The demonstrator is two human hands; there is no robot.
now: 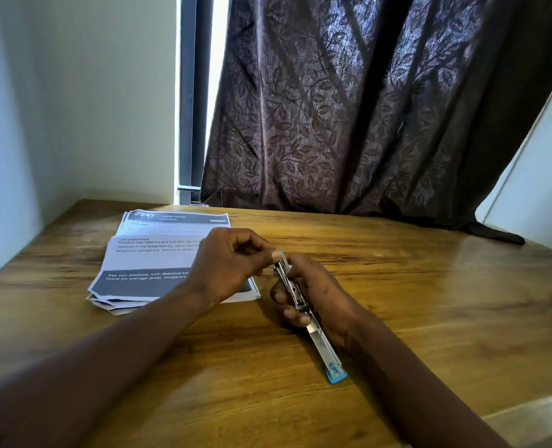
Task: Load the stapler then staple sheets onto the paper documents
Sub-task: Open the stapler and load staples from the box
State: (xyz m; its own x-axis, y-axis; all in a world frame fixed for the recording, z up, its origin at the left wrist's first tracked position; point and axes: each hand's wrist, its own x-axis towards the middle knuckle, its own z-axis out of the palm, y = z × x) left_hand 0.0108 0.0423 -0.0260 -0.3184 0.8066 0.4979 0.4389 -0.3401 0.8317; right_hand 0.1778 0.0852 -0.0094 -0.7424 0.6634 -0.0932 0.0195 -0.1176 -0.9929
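A slim metal stapler (319,341) with a blue end lies opened out flat, its blue tip toward me, held just above the wooden table (429,302). My right hand (313,295) grips its middle from the right side. My left hand (232,263) pinches at the stapler's far end with thumb and fingertips; whether a staple strip sits between them is hidden. A stack of printed paper documents (151,260) lies on the table to the left, partly under my left wrist.
A dark patterned curtain (365,108) hangs behind the table and drapes onto its far right edge. A white wall (74,92) closes the left side. A small pale speck (378,254) lies on the wood to the right of my hands.
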